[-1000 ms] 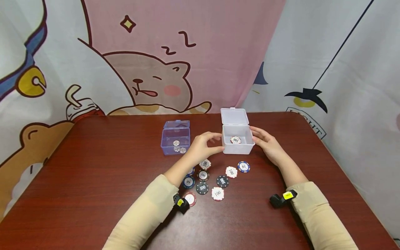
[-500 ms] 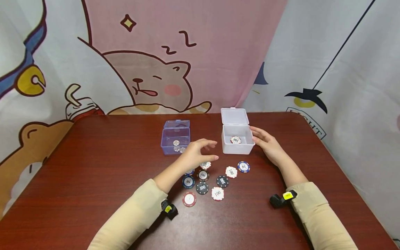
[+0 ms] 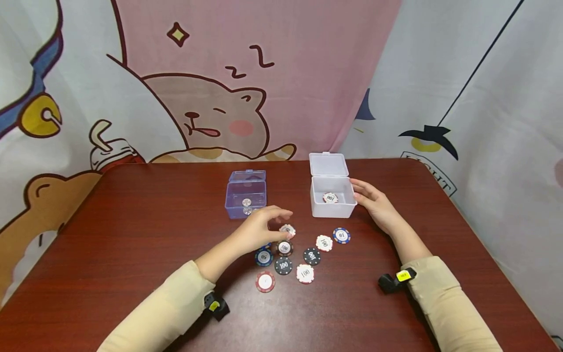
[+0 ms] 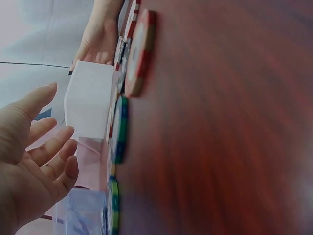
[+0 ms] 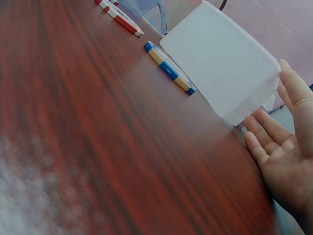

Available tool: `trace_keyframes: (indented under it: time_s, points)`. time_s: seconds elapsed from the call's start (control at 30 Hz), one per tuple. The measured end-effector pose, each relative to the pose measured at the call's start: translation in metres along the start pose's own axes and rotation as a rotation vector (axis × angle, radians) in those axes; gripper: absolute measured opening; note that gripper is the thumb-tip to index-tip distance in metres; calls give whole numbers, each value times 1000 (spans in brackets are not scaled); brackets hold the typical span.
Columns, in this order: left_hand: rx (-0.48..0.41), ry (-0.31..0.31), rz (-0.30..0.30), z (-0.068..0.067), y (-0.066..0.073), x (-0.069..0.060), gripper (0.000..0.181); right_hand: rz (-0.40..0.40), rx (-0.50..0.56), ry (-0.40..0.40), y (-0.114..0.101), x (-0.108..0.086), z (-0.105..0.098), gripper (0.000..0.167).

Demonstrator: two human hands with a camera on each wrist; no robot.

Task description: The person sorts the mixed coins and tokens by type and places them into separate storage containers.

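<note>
My left hand [image 3: 257, 229] hovers over the scattered poker chips, its thumb near a white chip [image 3: 288, 229] at the back of the group. In the left wrist view its loosely bent fingers [image 4: 55, 147] hold nothing. My right hand [image 3: 377, 205] rests its thumb and fingertips against the right wall of a white lidded box [image 3: 334, 211], whose lid stands up at the back. Inside that box lies a white 100 chip [image 3: 330, 198]. Before it on the table are a blue 10 chip [image 3: 341, 235], a white 100 chip [image 3: 324, 243] and a black 100 chip [image 3: 312, 256].
A blue see-through box [image 3: 237, 213] with its lid up holds several small silvery discs [image 3: 247, 202]. A red chip [image 3: 265, 282], a blue 50 chip [image 3: 264, 257] and further chips lie on the brown table [image 3: 132, 234]. A printed curtain [image 3: 308, 73] hangs behind.
My left hand has drawn away from the white box's left wall, moving left and toward me, over the chips. The right hand stays at the box.
</note>
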State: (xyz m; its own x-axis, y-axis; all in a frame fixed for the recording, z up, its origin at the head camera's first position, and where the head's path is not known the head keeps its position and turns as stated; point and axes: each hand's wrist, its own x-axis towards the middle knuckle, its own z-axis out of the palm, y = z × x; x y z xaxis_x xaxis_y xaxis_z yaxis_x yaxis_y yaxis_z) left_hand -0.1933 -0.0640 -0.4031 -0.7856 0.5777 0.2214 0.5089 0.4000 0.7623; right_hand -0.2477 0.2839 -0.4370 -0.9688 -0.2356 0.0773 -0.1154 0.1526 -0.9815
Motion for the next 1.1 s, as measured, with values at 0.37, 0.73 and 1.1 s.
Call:
trace_keyframes:
  time_s: [0.37,0.73,1.1]
  points:
    - [55,-1,20,-17,-14,-32,50,-9,-4,7,3,1,-2,48]
    - [97,27,31,-31,-33,-56,50,-8,12,4,1,0,0,49]
    - [218,21,23,-36,-42,-67,55,-15,14,9,2,1,1,49]
